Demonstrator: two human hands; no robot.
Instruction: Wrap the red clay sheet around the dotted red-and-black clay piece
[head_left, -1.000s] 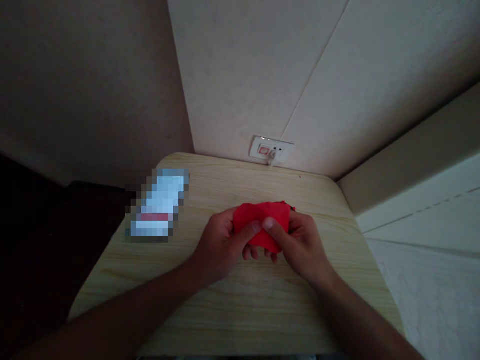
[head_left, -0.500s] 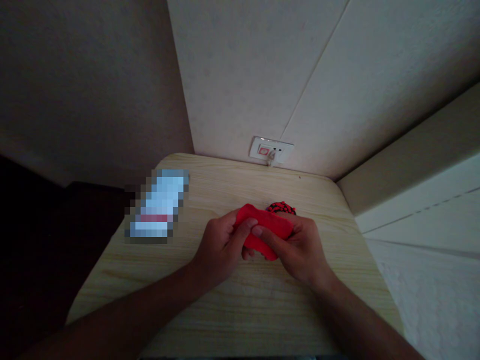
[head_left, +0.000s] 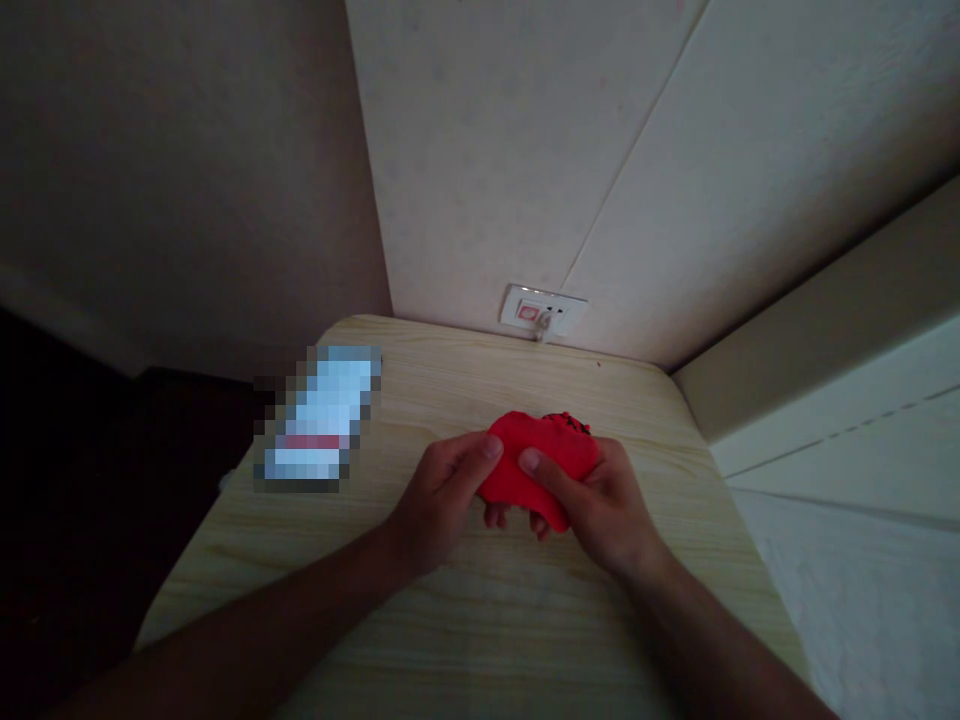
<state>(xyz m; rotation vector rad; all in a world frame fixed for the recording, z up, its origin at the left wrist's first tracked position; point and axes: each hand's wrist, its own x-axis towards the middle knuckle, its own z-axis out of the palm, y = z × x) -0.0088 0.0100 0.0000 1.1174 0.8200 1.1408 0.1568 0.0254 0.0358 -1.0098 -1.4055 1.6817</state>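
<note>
Looking down from the head!

One view here, head-worn, facing forward and down: the surface (head_left: 435,370) close beneath, left hand (head_left: 442,495) and right hand (head_left: 611,505) below centre, the pale wall (head_left: 495,150) filling the top beyond!

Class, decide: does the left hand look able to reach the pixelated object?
Probably yes: only tabletop shows between the left hand and pixelated object, though that hand holds the red piece.

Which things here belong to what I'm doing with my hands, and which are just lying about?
In use:
red piece, held by left hand and right hand
perhaps red and black item, mostly hidden behind it

Apparently just around:
bright blurred object, left side of table
wall socket, behind table
</note>
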